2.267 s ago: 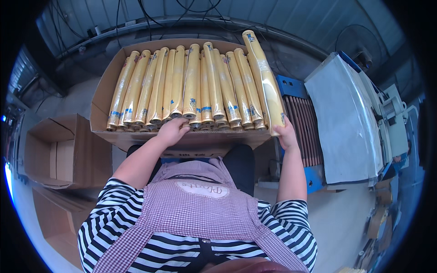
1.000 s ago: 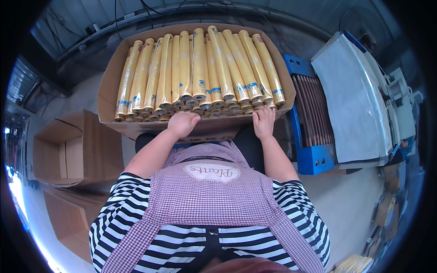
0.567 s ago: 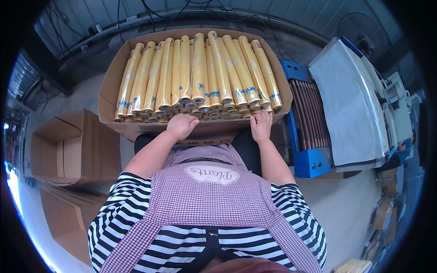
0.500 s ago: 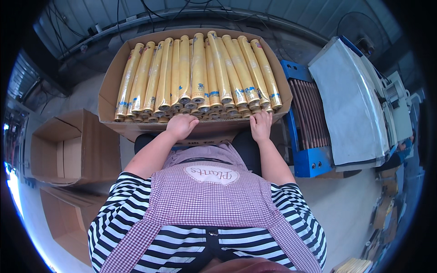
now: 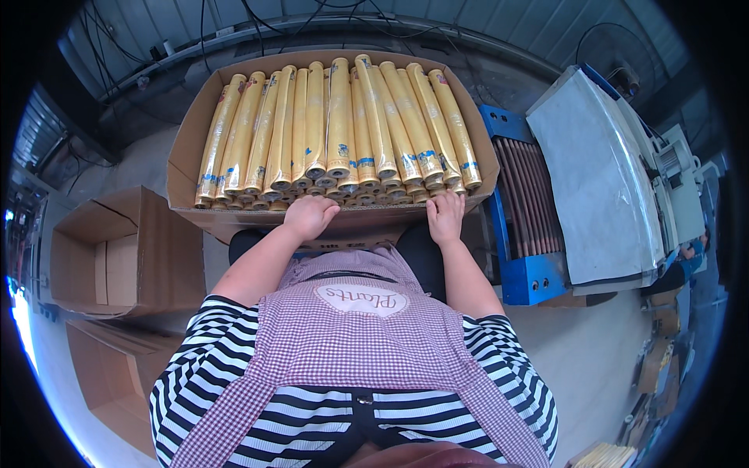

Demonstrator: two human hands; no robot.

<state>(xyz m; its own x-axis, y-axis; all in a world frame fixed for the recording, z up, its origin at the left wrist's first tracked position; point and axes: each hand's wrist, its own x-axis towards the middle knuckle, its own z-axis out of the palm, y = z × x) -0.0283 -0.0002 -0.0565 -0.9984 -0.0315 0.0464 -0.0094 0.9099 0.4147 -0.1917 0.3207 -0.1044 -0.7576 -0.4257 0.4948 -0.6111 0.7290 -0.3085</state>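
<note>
Your left hand (image 5: 310, 216) is curling loosely over the near ends of the rolls (image 5: 335, 125), knuckles up, its grip closing on nothing; it is only pressing against the roll ends and the near wall of the cardboard box (image 5: 181, 168). Your right hand (image 5: 445, 217) is lying flat with fingers spread, its grip wide and empty, resting on the same near edge toward the box's right corner. The long yellow rolls, wrapped in clear film with blue markings, are lying side by side in layers and filling the open box from its left wall to its right wall, their ends facing you. The box is sitting in front of you on a support that is hidden under it. Just beside its right wall a blue roller conveyor (image 5: 524, 210) is running into a grey machine (image 5: 601, 164). Off to your left two open empty cartons (image 5: 133, 249) are standing on the floor.
</note>
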